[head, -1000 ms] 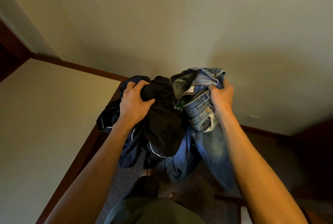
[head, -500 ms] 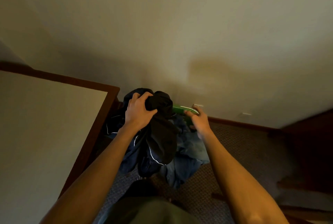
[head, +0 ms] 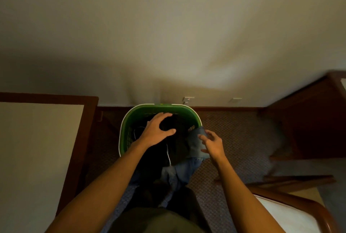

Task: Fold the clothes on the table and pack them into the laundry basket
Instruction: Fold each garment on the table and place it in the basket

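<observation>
Down into the green laundry basket goes the bundle that was held up half a second ago, and both hands have let go of it. Left hand hovers over the dark clothes inside the basket, fingers spread wide and holding nothing, thumb out to the side. Right hand sits at the basket's right rim, fingers loosely spread, fingertips just beside or touching the blue jeans; it grips nothing that I can make out. Those jeans spill over the near rim and hang down toward the carpeted floor. A thin white cord trails across the dark fabric. Basket stands on the floor against the wall, between the pale-topped bench on the left and dark wooden furniture on the right.
</observation>
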A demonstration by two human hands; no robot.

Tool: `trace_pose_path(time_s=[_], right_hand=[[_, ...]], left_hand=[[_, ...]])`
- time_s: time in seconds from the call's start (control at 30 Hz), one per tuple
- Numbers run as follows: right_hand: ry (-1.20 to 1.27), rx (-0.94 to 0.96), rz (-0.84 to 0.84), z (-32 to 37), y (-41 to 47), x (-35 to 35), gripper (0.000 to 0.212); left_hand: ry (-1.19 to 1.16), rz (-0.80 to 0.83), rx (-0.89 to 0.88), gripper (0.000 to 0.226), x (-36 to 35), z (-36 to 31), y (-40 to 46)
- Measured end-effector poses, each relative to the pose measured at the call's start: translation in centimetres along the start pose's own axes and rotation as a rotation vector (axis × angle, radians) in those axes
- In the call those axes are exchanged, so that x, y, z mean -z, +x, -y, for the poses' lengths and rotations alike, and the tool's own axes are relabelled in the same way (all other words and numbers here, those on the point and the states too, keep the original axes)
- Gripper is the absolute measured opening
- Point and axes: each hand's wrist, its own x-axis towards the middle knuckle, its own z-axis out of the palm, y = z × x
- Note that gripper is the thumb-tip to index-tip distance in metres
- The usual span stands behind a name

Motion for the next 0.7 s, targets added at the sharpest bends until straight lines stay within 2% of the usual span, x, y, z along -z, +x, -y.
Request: trace_pose_path(time_s=[0.17,0.3,0.4,0.47,0.57,0.63,0.7], right_hand=[[-0.109,0.029,0.088,-1.1,2.0,-0.9,0.050],[-0.254,0.028,0.227,-1.9,4.4,-2.5,0.064],[-0.552,0.138,0.288,-4.2,7.7,-2.8,0.090],[-0.751,0.173,0.403,-6.3,10.2,-3.9,0.105],[-1.114,0.212,0.523,-10.3,14.5,-6.8,0.107],[-1.361,0.200,0.531,-13.3,16.9,-8.6,0.103],[-1.487,0.223,0.488,-17.0,18.7,-10.2,0.093]], left_hand=[[0.058,-0.007,0.197,0.084,-1.4,3.2,-0.9],[0.187,0.019,0.299,0.081,-3.2,4.6,-1.1],[0.247,0.081,0.357,0.087,-6.0,6.3,-0.4],[0.313,0.131,0.363,0.089,-8.8,7.5,0.8],[0.438,0.223,0.445,0.082,-13.7,10.6,3.9],[0.512,0.278,0.523,0.080,-16.4,13.7,5.9],[0.540,0.326,0.581,0.080,-18.3,17.4,7.1]])
